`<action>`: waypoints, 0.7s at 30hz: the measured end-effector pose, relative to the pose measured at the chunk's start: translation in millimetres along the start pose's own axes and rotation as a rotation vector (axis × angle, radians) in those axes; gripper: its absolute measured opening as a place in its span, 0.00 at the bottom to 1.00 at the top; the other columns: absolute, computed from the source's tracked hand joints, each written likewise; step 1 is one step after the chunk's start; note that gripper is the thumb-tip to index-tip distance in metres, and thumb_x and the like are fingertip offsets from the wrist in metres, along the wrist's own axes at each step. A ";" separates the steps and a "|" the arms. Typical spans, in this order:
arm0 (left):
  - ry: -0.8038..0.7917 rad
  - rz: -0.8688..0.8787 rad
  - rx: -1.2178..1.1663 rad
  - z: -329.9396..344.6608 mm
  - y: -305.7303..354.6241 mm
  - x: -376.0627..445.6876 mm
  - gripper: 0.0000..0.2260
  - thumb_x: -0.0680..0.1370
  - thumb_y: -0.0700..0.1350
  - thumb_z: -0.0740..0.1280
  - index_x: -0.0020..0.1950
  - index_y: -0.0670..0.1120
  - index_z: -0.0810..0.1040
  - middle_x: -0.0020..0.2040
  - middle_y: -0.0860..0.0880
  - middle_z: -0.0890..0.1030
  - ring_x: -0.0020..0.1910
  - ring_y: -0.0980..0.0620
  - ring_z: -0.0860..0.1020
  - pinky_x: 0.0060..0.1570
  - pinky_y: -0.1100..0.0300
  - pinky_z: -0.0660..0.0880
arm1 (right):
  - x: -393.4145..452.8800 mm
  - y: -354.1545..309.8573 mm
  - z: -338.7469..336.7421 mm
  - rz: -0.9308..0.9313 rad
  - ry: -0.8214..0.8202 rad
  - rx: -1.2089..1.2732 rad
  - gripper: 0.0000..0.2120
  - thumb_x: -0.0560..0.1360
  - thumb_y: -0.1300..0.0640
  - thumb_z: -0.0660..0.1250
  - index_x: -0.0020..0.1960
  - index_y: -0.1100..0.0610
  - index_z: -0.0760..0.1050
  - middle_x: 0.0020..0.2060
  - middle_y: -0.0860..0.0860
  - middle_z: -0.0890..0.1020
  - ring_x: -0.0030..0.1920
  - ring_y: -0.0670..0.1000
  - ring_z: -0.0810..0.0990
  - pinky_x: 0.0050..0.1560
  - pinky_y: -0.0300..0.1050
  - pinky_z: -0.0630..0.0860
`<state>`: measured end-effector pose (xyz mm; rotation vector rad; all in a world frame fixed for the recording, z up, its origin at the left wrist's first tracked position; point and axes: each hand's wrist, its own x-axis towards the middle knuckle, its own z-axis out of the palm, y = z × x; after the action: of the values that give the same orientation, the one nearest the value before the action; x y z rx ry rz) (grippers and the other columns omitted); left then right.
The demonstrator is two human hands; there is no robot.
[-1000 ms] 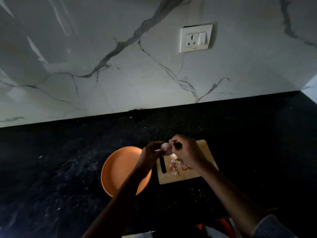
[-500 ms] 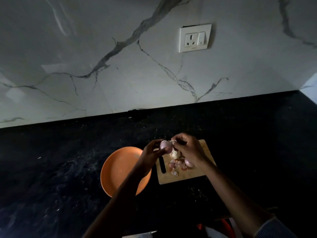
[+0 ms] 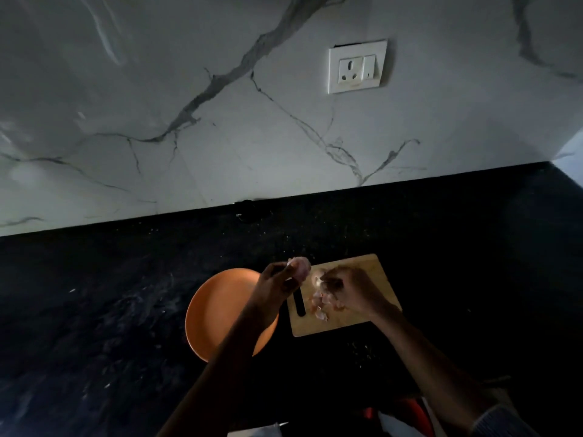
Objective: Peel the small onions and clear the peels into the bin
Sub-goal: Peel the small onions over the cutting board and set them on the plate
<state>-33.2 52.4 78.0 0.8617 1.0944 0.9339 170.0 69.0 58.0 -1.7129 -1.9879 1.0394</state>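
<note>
Since the earlier frame the two hands have come apart: the right hand (image 3: 347, 287) has dropped from the onion down to the cutting board (image 3: 375, 272), while the left hand (image 3: 277, 288) has stayed lifted with the onion (image 3: 299, 268) in it. The left fingers are curled around the small pale-pink onion, holding it up over the gap between the orange plate (image 3: 217, 307) and the left end of the board. The right hand hovers low over the board with its fingers bent inward; it is blurred, and I cannot tell whether they pinch a scrap of peel or hold nothing. A small heap of peels (image 3: 318, 305) lies on the left half of the board, just right of its dark handle slot and partly under the right hand. The board sits a little right of the middle of the dark tabletop (image 3: 94, 310), toward its near edge, with the plate just beside it on the left, the two close but not clearly touching. Behind the far edge of the tabletop rises a white marble wall (image 3: 157, 89) with grey veins, and a white socket (image 3: 358, 67) is fixed on it above the board.
</note>
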 end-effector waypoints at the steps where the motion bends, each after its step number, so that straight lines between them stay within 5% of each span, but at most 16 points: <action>1: 0.006 -0.020 -0.026 0.9 -2.4 1.7 0.11 0.83 0.44 0.62 0.45 0.39 0.78 0.47 0.46 0.83 0.47 0.53 0.80 0.49 0.62 0.76 | -0.7 -2.7 1.1 -0.017 0.029 0.011 0.08 0.76 0.57 0.72 0.54 0.52 0.84 0.47 0.46 0.85 0.42 0.37 0.82 0.43 0.37 0.81; 4: 0.026 -0.047 -0.066 0.8 -6.4 4.3 0.13 0.82 0.48 0.63 0.51 0.40 0.80 0.55 0.42 0.83 0.52 0.49 0.80 0.56 0.55 0.75 | 1.0 -10.9 -4.6 -0.046 0.137 -0.021 0.05 0.76 0.57 0.71 0.50 0.50 0.82 0.45 0.46 0.82 0.42 0.41 0.80 0.40 0.40 0.80; 8: 0.068 -0.067 -0.114 3.1 -6.9 7.3 0.19 0.83 0.49 0.62 0.36 0.51 0.84 0.42 0.49 0.84 0.45 0.51 0.79 0.52 0.55 0.73 | 3.7 -7.7 -11.2 -0.002 0.006 -0.109 0.07 0.76 0.58 0.70 0.47 0.46 0.82 0.38 0.43 0.83 0.31 0.37 0.79 0.28 0.33 0.73; 13: 0.071 -0.070 -0.125 2.5 -7.3 8.2 0.20 0.84 0.49 0.61 0.34 0.51 0.83 0.39 0.50 0.81 0.42 0.53 0.77 0.49 0.57 0.72 | -3.4 -6.6 -7.7 -0.002 -0.041 0.009 0.06 0.79 0.57 0.68 0.52 0.54 0.84 0.36 0.39 0.82 0.37 0.34 0.81 0.32 0.26 0.70; 18: 0.057 -0.025 -0.093 3.8 -8.2 9.9 0.15 0.81 0.50 0.63 0.38 0.50 0.84 0.42 0.46 0.80 0.45 0.51 0.78 0.48 0.57 0.72 | 0.8 -27.0 -22.5 -0.190 0.158 0.161 0.17 0.77 0.52 0.72 0.65 0.51 0.79 0.54 0.42 0.83 0.50 0.36 0.81 0.49 0.27 0.76; 21: 0.052 -0.003 -0.029 9.1 -5.0 10.1 0.17 0.82 0.46 0.64 0.38 0.52 0.87 0.44 0.49 0.85 0.47 0.54 0.83 0.51 0.58 0.74 | 3.1 -35.2 -23.9 -0.270 0.136 0.126 0.17 0.77 0.53 0.72 0.65 0.53 0.80 0.56 0.45 0.84 0.52 0.36 0.81 0.48 0.26 0.75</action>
<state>-21.5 58.9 72.2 0.8158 1.1236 0.9723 159.8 78.9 98.1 -1.3667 -1.9552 0.9077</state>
